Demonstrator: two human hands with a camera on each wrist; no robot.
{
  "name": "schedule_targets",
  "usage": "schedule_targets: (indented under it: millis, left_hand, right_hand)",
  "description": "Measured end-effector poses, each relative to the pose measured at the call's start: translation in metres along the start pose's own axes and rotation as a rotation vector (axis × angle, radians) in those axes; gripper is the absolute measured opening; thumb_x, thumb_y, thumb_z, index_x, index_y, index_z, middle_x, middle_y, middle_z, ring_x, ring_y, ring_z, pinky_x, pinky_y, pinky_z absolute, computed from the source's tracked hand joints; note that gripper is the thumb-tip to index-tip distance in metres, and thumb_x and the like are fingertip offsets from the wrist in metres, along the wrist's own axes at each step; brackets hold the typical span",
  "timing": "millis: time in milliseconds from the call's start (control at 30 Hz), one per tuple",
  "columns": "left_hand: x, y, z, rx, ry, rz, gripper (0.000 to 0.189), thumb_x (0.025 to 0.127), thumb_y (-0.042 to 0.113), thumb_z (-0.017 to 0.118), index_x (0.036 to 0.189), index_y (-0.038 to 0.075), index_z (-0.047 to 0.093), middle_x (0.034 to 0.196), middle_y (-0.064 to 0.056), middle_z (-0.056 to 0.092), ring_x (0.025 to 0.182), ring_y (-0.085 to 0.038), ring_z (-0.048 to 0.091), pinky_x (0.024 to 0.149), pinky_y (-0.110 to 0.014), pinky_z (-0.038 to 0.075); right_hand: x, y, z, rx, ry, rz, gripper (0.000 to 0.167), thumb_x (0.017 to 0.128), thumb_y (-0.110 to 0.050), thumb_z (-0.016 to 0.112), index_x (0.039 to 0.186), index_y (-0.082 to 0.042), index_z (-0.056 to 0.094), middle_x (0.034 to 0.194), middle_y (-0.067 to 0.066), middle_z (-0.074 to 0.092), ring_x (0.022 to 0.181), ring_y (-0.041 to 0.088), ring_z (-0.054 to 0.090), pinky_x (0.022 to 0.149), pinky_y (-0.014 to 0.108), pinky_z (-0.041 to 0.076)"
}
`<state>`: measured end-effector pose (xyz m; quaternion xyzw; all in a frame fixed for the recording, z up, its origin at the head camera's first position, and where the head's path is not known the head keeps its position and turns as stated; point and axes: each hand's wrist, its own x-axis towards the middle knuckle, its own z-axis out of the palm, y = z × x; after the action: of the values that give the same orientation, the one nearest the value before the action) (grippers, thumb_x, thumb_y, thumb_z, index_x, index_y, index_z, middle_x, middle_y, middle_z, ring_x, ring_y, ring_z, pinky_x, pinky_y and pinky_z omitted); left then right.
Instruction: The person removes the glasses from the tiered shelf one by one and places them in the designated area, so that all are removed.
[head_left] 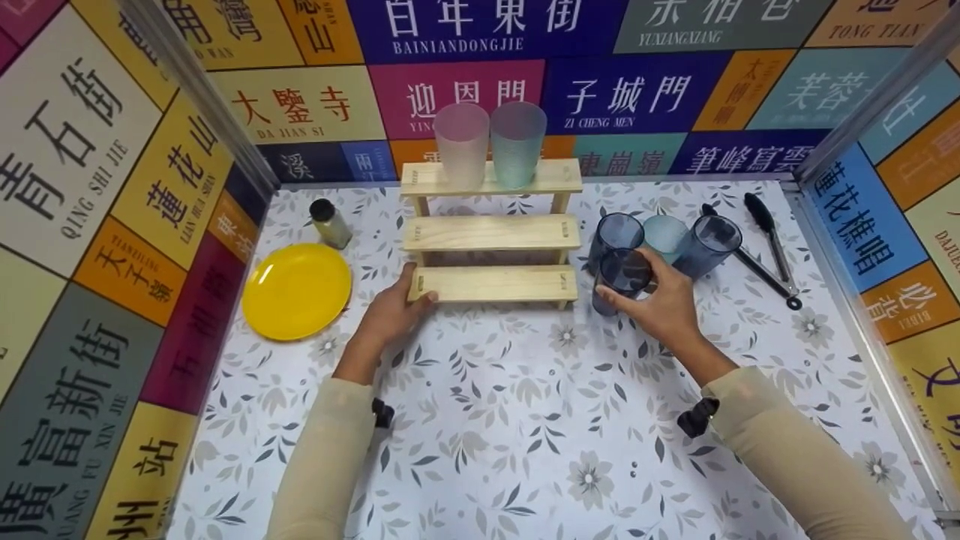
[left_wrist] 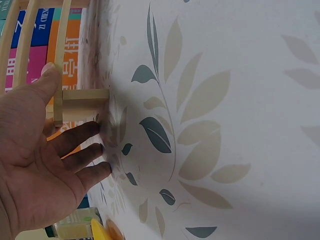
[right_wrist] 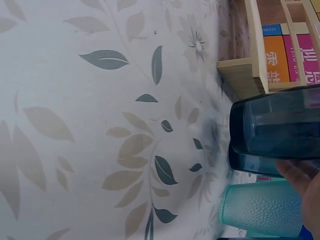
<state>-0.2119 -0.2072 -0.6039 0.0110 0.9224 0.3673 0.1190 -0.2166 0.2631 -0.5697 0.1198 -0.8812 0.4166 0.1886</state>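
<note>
A three-step wooden shelf [head_left: 495, 285] stands mid-table. My left hand [head_left: 391, 313] pinches the left end of its lowest step, thumb on top; in the left wrist view, the other fingers [left_wrist: 82, 150] spread out beside the shelf's foot. To the shelf's right, my right hand [head_left: 670, 301] grips a dark blue cup [head_left: 624, 274] between thumb and fingers. Right behind that cup are another dark blue cup [head_left: 619, 227], a teal cup [head_left: 666, 236] and a third dark blue cup [head_left: 707, 246]. On the top step sit a frosted pink cup [head_left: 461, 146] and a frosted teal cup [head_left: 517, 146].
At the left lies a yellow plate [head_left: 297, 291], with a small dark-capped bottle [head_left: 330, 225] behind it. Black-tipped tongs [head_left: 772, 244] lie far right. Printed panels [head_left: 465, 90] wall the table in at the back and both sides.
</note>
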Motion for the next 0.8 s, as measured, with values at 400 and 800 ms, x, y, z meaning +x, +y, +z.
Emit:
schedule_targets:
  millis: [400, 800]
  left_hand:
    - [-0.001, -0.001, -0.001, -0.003, 0.011, 0.017, 0.086, 0.111, 0.057, 0.061, 0.178, 0.022, 0.019, 0.167, -0.027, 0.052, 0.148, -0.05, 0.057, 0.122, -0.064, 0.045]
    - [-0.001, -0.001, -0.001, -0.019, 0.01, 0.011, 0.086, 0.111, 0.057, 0.061, 0.178, 0.022, 0.019, 0.165, -0.028, 0.054, 0.148, -0.05, 0.057, 0.123, -0.064, 0.044]
  right_hand:
    - [-0.009, 0.012, 0.012, -0.002, 0.021, 0.07, 0.077, 0.077, -0.032, 0.104, 0.14, -0.003, 0.07, 0.123, 0.018, 0.08, 0.108, 0.037, 0.077, 0.087, 0.017, 0.047]
    - [-0.008, 0.012, 0.013, -0.016, 0.0, 0.135, 0.08, 0.079, -0.037, 0.103, 0.142, -0.003, 0.068, 0.125, 0.02, 0.078, 0.11, 0.038, 0.075, 0.088, 0.035, 0.051]
